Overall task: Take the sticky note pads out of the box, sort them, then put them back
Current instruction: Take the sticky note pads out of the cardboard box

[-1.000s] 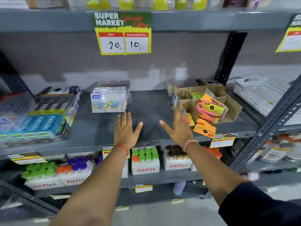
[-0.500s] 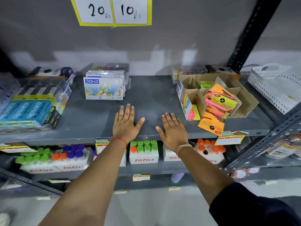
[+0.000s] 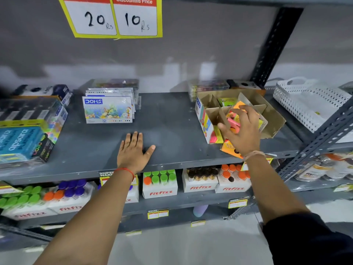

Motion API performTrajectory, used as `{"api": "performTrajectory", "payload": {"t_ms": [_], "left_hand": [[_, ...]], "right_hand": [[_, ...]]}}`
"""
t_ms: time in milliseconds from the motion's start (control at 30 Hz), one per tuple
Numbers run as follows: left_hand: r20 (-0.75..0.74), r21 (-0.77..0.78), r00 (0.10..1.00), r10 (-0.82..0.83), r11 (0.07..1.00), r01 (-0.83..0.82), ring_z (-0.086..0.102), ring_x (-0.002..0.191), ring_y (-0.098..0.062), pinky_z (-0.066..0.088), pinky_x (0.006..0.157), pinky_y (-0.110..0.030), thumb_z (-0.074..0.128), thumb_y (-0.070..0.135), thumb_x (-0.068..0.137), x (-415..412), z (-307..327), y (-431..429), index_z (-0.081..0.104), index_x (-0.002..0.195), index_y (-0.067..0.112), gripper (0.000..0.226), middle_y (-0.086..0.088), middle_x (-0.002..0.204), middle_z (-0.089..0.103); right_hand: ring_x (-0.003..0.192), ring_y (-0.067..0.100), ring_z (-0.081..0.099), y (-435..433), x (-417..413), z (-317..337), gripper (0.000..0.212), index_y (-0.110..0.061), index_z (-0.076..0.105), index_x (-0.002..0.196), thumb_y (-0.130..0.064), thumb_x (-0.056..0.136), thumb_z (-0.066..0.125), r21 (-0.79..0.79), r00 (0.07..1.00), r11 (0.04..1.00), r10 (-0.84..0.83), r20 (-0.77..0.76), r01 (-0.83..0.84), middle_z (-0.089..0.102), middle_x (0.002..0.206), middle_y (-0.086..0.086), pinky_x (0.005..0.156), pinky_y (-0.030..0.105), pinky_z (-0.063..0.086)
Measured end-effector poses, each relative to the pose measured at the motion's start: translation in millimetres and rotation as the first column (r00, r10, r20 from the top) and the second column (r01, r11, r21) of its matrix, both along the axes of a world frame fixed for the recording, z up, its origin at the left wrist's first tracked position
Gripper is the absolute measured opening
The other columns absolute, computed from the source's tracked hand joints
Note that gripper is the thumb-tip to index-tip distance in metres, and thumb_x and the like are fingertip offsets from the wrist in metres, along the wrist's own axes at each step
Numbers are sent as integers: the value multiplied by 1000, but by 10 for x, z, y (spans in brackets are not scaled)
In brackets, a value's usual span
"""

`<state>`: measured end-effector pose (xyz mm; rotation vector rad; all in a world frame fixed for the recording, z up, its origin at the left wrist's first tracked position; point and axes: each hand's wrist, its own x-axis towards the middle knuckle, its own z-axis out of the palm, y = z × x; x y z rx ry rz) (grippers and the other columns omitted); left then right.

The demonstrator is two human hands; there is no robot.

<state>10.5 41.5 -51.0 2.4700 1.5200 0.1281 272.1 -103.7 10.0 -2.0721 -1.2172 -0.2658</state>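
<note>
My left hand (image 3: 133, 150) lies flat on the grey shelf (image 3: 172, 119) in the lower middle of the frame, palm down, fingers together and thumb spread, holding nothing. My right hand (image 3: 243, 131) is at the right centre of the frame, over the cardboard box (image 3: 271, 115), with the fingers curled loosely and parted above the sticky note pads (image 3: 234, 121). The pink and orange pads sit right under my fingertips (image 3: 232, 113), but I cannot tell whether I have actually pinched one (my own hand covers the contact). The box stands open on the shelf, its flaps splayed and its dividers showing, with a green pad (image 3: 227, 101) in a rear compartment toward the upper right. An orange pad (image 3: 228, 148) pokes out below my wrist at the shelf's front edge, just outside the box. Well apart to the left stands a stack of DOMS packs (image 3: 108, 109).
</note>
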Motion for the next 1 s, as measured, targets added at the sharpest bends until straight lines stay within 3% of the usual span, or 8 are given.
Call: {"api": "performTrajectory", "payload": {"t_ms": [67, 133, 200, 367, 500, 667, 833, 1000], "left_hand": [[1, 5, 1000, -2, 1000, 2, -1, 149, -23, 3, 123, -38, 26, 52, 95, -2, -2, -4, 7, 149, 12, 70, -5, 161, 5], [-4, 8, 1000, -3, 1000, 3, -1, 149, -23, 3, 122, -38, 26, 52, 95, 2, -1, -11, 7, 149, 12, 70, -5, 161, 5], [-4, 4, 1000, -6, 1000, 6, -1, 149, -23, 3, 122, -38, 26, 52, 95, 6, 8, -14, 7, 149, 12, 70, -5, 161, 5], [-7, -2, 1000, -8, 1000, 8, -2, 149, -23, 3, 122, -38, 25, 52, 95, -3, 20, -11, 6, 149, 12, 70, -5, 161, 4], [-7, 1, 1000, -11, 1000, 11, -1, 149, -24, 3, 122, -38, 26, 51, 95, 11, 22, -21, 7, 149, 11, 70, -6, 160, 5], [5, 8, 1000, -13, 1000, 13, 1, 149, -25, 4, 122, -39, 28, 51, 95, 1, 21, -25, 8, 149, 11, 71, -7, 160, 7], [-27, -3, 1000, -8, 1000, 8, -1, 149, -24, 3, 122, -38, 26, 53, 95, 12, 28, -28, 5, 149, 12, 72, -6, 160, 4], [-42, 11, 999, 2, 1000, -1, 0, 149, -24, 2, 122, -38, 25, 53, 95, 28, 34, -27, 6, 149, 13, 70, -5, 160, 5]], "right_hand": [[117, 34, 47, -84, 150, -77, 93, -12, 64, 110, -87, 64, 34, -117, 999, 993, -6, 51, 12, 55, 121, 16, 98, 43, 38], [115, 35, 47, -107, 217, -108, 97, -14, 65, 109, -90, 60, 28, -166, 995, 986, -16, 99, 32, 56, 119, 15, 97, 42, 35], [116, 35, 47, -102, 233, -106, 93, -13, 64, 111, -86, 59, 39, -162, 997, 987, 10, 83, 3, 55, 120, 15, 98, 43, 36], [130, 40, 34, -106, 302, -48, 71, -9, 55, 126, -45, 67, 69, -100, 1000, 995, -28, 7, 29, 41, 141, 19, 109, 51, 29], [146, 33, 8, -130, 500, -7, 94, -17, 27, 146, -34, 70, 79, -319, 992, 943, -112, -48, 91, 13, 159, 9, 117, 49, 15], [146, 34, 13, -18, 706, 32, 109, -21, 9, 150, -43, 68, 77, -524, 981, 846, -171, -96, 96, 11, 159, 10, 116, 51, 17], [138, 36, 23, 64, 770, 209, 107, -23, 15, 148, -39, 64, 79, -594, 976, 790, -215, -32, 155, 24, 152, 11, 110, 47, 26], [124, 31, 32, 99, 808, 338, 88, -25, 44, 134, -42, 57, 81, -668, 980, 722, -190, 55, 177, 37, 133, 9, 102, 41, 30]]}}
